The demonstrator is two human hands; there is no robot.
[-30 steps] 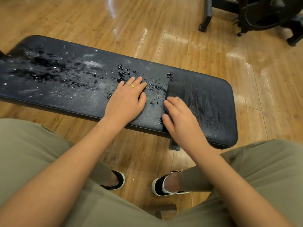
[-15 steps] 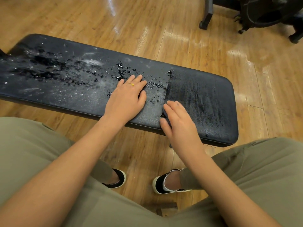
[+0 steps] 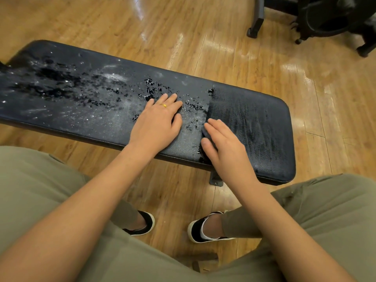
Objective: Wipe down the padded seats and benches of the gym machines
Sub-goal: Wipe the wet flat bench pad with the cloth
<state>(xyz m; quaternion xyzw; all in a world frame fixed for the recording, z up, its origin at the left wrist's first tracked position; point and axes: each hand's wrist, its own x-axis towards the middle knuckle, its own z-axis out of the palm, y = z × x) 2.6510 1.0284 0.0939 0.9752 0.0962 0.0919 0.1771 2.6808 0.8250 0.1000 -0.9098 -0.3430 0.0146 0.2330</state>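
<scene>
Pressure should be even: your right hand (image 3: 225,147) lies flat, fingers straight, on the dark cloth (image 3: 205,131) partway along the padded bench (image 3: 254,119). Sweep left through the droplets (image 3: 154,90) once your flat, empty left hand (image 3: 157,121) lifts clear.

Wet pebbled-vinyl bench (image 3: 81,110), glossy wood floor (image 3: 203,37).

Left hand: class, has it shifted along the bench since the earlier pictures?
No. The left hand lies flat at the same place on the bench, fingertips by the same droplets.
</scene>
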